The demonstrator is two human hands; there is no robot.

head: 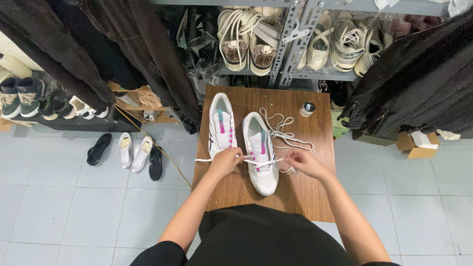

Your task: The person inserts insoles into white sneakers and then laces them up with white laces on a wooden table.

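A small wooden table stands on a pale tiled floor in a shoe-crowded storeroom, dark garments hanging on both sides. At its near edge a person in black leans over, both forearms reaching in. The left hand is clenched on a white lace drawn taut across the right shoe, a white trainer with pink and teal marks lying toe toward the near edge at the table's middle. The right hand pinches the lace's other end just right of that shoe. The left shoe, its match, lies just beside it toward the far left corner. A loose lace coils right of centre, and a small dark-lidded jar stands near the far right corner. Beyond the far edge, a metal rack holds pale trainers; black and white insoles lie on the floor at left.
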